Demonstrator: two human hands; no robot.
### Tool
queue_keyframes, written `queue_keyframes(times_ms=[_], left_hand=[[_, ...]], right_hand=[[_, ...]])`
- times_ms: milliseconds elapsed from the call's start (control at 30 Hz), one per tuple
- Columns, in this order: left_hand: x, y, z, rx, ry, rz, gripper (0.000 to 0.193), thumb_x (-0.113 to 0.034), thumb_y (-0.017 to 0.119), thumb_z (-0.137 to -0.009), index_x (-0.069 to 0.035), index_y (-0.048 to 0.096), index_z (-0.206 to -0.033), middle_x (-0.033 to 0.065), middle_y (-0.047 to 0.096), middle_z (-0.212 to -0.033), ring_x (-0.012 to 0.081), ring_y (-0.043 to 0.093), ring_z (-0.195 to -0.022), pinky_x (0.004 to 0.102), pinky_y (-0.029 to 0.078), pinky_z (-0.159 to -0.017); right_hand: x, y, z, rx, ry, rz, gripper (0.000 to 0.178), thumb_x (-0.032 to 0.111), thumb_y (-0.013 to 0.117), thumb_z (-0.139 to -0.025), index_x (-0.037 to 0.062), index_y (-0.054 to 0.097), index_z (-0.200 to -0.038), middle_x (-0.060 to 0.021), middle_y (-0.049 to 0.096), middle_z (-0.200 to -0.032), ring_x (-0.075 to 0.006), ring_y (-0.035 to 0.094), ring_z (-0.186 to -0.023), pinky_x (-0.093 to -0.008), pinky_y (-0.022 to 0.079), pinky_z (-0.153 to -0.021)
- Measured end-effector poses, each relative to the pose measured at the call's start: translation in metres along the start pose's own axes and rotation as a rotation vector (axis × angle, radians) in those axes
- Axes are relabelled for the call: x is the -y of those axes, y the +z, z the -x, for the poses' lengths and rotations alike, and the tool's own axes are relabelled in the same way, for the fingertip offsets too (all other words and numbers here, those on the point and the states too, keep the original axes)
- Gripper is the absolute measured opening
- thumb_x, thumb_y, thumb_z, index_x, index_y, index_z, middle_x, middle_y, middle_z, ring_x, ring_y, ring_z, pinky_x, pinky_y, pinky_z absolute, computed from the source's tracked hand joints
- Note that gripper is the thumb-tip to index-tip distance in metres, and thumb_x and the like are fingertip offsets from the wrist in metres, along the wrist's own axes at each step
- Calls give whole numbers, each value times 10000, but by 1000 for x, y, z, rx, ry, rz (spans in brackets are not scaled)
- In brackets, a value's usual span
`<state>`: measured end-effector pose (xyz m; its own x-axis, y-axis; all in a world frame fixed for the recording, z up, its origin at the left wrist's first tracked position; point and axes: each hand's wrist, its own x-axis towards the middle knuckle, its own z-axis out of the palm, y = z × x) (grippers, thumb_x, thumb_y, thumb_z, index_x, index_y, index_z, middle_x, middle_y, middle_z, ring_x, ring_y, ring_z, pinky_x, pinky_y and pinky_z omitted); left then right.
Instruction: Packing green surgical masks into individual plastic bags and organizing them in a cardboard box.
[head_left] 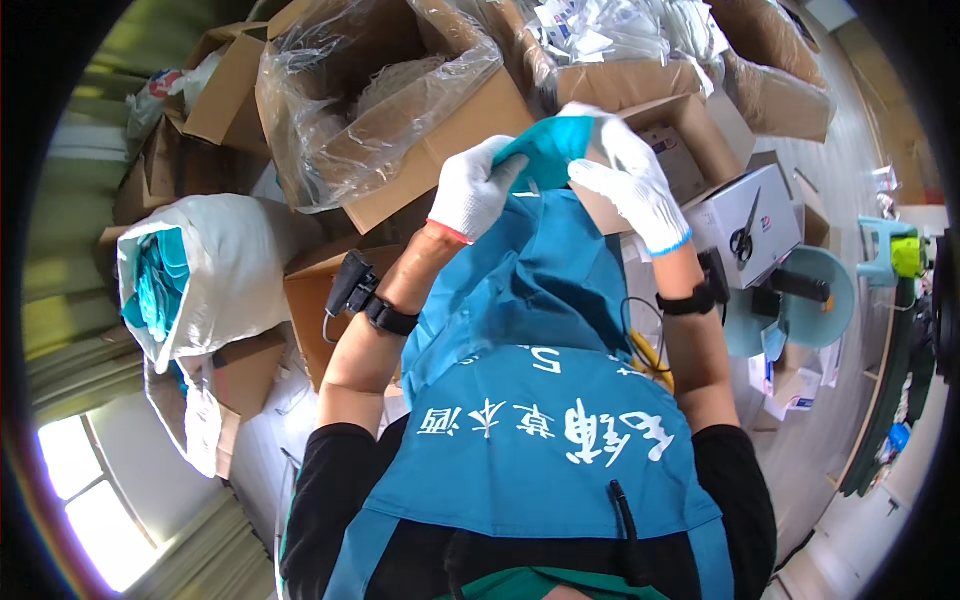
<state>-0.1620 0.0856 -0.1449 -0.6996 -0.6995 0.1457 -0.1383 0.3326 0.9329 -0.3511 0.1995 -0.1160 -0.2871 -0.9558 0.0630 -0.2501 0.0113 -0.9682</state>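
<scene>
Both my hands wear white knitted gloves and are raised above my lap. Between them stretches a thin, flat teal piece [550, 148], slightly bent; I cannot tell whether it is cloth or a pouch. My left hand [470, 192], its glove cuff red, pinches the piece's left end between thumb and fingers. At the other end, my right hand [630, 178], with a blue cuff, grips the piece's upper right part. Similar teal pieces [160, 280] fill the mouth of a white woven sack [240, 265] to the left.
A plastic-lined carton [440, 150] stands ahead, beside another box [625, 85] heaped with white packets. To the right are an open carton [705, 135], black scissors [742, 240] on a white box [765, 215], a round blue bin [825, 310] and a light-blue stool [880, 245]. A blue apron [540, 440] covers my lap.
</scene>
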Motion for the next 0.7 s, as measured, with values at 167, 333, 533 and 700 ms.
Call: queue_keyframes(times_ms=[167,333,533,700], left_hand=[[-5,5,-13,-229,-343,500,296,-113,713,-851,35,626,-1091,73,679,-1000,126,633,-830,265,519,-751],[14,37,-6,-382,-386,595,224,-160,574,-959,-46,617,-1147,23,653,-998,104,617,-825,253,523,-699],[46,23,-23,-588,-264,404,258,-228,505,-994,-37,605,-1137,29,653,-904,107,605,-758,266,509,-618],[46,19,-22,-552,-480,800,258,-265,614,-921,-35,648,-1035,54,671,-943,139,625,-793,270,506,-625]], right_hand=[[-31,15,-7,-110,79,-248,246,63,626,-866,5,660,-1102,-48,683,-995,-122,617,-862,-261,498,-777],[-24,55,-9,-140,205,-407,246,17,569,-911,-5,632,-1148,-23,675,-987,-52,573,-777,-193,482,-674],[-8,74,4,177,472,-593,226,218,581,-931,34,645,-1045,27,558,-710,-16,423,-525,-183,356,-439],[-19,84,10,155,584,-865,265,324,554,-961,71,623,-926,26,516,-607,-47,430,-446,-197,329,-401]])
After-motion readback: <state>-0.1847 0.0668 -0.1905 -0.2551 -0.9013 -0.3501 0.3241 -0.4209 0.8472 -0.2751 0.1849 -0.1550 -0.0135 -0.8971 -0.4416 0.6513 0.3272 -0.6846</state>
